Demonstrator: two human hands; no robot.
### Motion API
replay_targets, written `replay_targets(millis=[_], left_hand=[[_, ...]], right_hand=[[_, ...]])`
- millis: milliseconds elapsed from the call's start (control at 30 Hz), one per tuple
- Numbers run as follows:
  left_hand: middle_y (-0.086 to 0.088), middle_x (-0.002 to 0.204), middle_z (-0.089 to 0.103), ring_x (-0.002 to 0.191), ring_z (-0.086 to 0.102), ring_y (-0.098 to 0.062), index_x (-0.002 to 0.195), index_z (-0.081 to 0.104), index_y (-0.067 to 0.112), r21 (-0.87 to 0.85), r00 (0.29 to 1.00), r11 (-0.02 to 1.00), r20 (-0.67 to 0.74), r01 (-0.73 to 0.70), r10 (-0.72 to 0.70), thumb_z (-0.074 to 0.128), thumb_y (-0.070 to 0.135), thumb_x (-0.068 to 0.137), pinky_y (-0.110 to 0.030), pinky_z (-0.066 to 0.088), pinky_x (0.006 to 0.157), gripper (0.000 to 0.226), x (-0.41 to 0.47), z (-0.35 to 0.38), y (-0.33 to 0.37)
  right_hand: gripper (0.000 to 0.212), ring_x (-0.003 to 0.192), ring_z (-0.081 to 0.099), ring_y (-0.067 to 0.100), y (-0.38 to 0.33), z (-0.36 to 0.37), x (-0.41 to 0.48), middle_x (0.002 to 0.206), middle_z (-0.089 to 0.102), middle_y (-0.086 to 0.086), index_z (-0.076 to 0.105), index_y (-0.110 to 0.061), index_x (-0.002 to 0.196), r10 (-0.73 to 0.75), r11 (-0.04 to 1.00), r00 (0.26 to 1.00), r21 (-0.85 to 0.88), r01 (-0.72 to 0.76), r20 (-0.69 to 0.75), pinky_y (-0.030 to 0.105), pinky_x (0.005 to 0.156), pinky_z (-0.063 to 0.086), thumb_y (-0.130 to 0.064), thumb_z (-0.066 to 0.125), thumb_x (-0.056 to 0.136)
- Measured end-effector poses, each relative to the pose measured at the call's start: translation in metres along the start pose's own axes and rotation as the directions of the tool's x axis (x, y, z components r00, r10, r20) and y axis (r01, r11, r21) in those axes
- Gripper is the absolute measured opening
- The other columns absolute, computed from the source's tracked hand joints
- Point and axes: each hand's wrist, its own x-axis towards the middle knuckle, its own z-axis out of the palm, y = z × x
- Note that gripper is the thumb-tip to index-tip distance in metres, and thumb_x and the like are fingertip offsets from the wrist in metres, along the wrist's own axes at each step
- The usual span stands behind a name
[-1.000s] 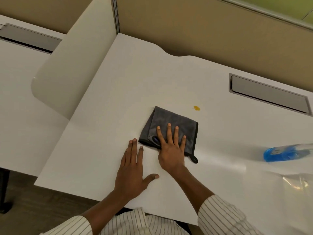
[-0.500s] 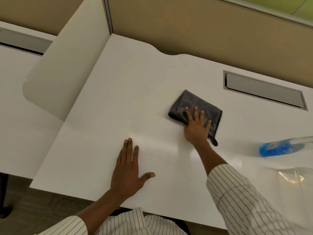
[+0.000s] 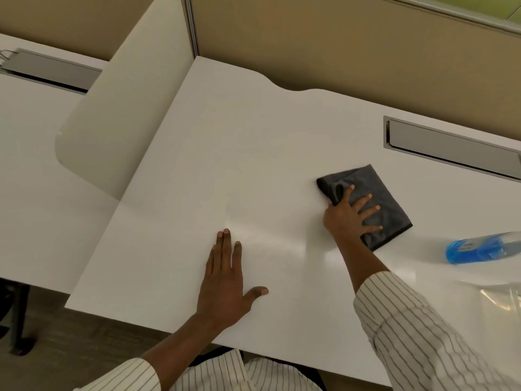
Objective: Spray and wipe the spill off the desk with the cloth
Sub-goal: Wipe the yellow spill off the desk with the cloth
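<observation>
A folded dark grey cloth lies on the white desk, right of centre. My right hand presses flat on the cloth's near left part, fingers spread across it. My left hand rests flat on the desk near the front edge, fingers together, holding nothing. A faint wet sheen shows on the desk between the hands. No yellow spill spot shows anywhere. A blue spray bottle lies on its side at the right edge, about a hand's width from the cloth.
A grey cable flap is set into the desk behind the cloth. A beige partition wall stands along the back, a rounded divider panel at the left. Clear plastic lies at the near right.
My right hand has slid the cloth away and to the right across the desk, over where the yellow spot was. The spot no longer shows. My left hand has stayed flat.
</observation>
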Motion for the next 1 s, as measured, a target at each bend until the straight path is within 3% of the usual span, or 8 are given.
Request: replay_targets(millis=[133, 267, 367, 467, 533, 633, 833, 1000], left_hand=[[-0.013, 0.175, -0.029, 0.164, -0.025, -0.027, 0.17, 0.003, 0.008, 0.008, 1.0, 1.0, 0.002, 0.011, -0.011, 0.04, 0.094, 0.086, -0.047, 0.002, 0.134, 0.126, 0.001, -0.001, 0.001], [-0.011, 0.176, -0.028, 0.164, -0.025, -0.025, 0.17, 0.006, 0.008, -0.001, 1.0, 1.0, -0.01, 0.016, -0.016, 0.037, 0.095, 0.084, -0.048, 0.005, 0.134, 0.127, 0.002, -0.001, 0.002], [-0.011, 0.177, -0.024, 0.165, -0.02, -0.026, 0.17, 0.008, 0.009, -0.001, 1.0, 1.0, -0.009, 0.021, -0.021, 0.03, 0.098, 0.082, -0.049, 0.006, 0.134, 0.128, 0.002, 0.0, 0.001], [-0.01, 0.178, -0.02, 0.166, -0.015, -0.027, 0.17, 0.009, 0.01, 0.002, 1.0, 1.0, -0.012, 0.026, -0.026, 0.032, 0.099, 0.081, -0.048, 0.006, 0.133, 0.128, 0.002, 0.002, 0.0], [-0.01, 0.178, -0.021, 0.166, -0.016, -0.026, 0.17, 0.008, 0.01, 0.003, 0.999, 1.0, -0.017, 0.028, -0.028, 0.031, 0.099, 0.081, -0.046, 0.004, 0.133, 0.128, 0.003, 0.002, 0.001], [-0.008, 0.176, -0.027, 0.164, -0.024, -0.023, 0.17, 0.004, 0.009, 0.003, 1.0, 1.0, -0.001, 0.028, -0.028, 0.032, 0.098, 0.082, -0.045, 0.001, 0.133, 0.129, 0.002, -0.001, 0.002], [-0.01, 0.176, -0.029, 0.164, -0.025, -0.024, 0.17, 0.003, 0.007, 0.014, 1.0, 1.0, 0.006, 0.012, -0.013, 0.034, 0.096, 0.085, -0.046, 0.002, 0.134, 0.127, 0.002, -0.003, 0.003], [-0.015, 0.177, -0.024, 0.166, -0.019, -0.029, 0.169, 0.006, 0.004, 0.002, 1.0, 1.0, -0.017, -0.008, 0.008, 0.034, 0.094, 0.088, -0.051, 0.009, 0.135, 0.124, 0.0, 0.0, 0.0]], right_hand=[[0.079, 0.157, -0.023, 0.046, -0.052, 0.006, -0.006, 0.174, -0.023, 0.011, -0.009, -0.039, 0.165, -0.276, 0.953, 0.96, -0.119, 0.28, 0.05, 0.082, 0.115, -0.004, -0.038, 0.042, 0.105], [0.077, 0.158, -0.024, 0.044, -0.097, 0.019, -0.029, 0.174, -0.022, 0.008, -0.008, -0.042, 0.164, -0.581, 0.766, 0.797, -0.22, 0.604, 0.166, 0.082, 0.116, -0.006, -0.044, 0.044, 0.107], [0.077, 0.158, -0.026, 0.042, -0.121, 0.027, -0.045, 0.174, -0.024, 0.007, -0.008, -0.044, 0.164, -0.677, 0.639, 0.687, -0.25, 0.727, 0.266, 0.081, 0.117, -0.007, -0.044, 0.044, 0.107], [0.077, 0.158, -0.027, 0.039, -0.132, 0.023, -0.044, 0.174, -0.025, 0.004, -0.009, -0.046, 0.163, -0.681, 0.621, 0.661, -0.231, 0.749, 0.316, 0.083, 0.116, -0.006, -0.044, 0.045, 0.108], [0.075, 0.158, -0.027, 0.036, -0.13, 0.018, -0.037, 0.174, -0.024, 0.001, -0.007, -0.049, 0.163, -0.671, 0.64, 0.673, -0.215, 0.737, 0.311, 0.086, 0.113, -0.004, -0.043, 0.044, 0.108], [0.075, 0.158, -0.026, 0.038, -0.115, 0.005, -0.02, 0.174, -0.023, -0.002, -0.005, -0.05, 0.162, -0.586, 0.762, 0.771, -0.155, 0.629, 0.25, 0.089, 0.109, -0.004, -0.034, 0.045, 0.108], [0.08, 0.157, -0.022, 0.046, -0.036, -0.028, 0.014, 0.175, -0.021, 0.0, -0.004, -0.049, 0.163, -0.2, 0.976, 0.973, -0.063, 0.208, 0.115, 0.09, 0.109, 0.002, -0.024, 0.045, 0.104], [0.076, 0.157, -0.023, 0.047, 0.026, -0.032, 0.015, 0.175, -0.021, 0.002, -0.006, -0.048, 0.162, 0.024, 1.0, 0.998, 0.007, -0.025, 0.064, 0.091, 0.108, 0.004, -0.034, 0.043, 0.107]])
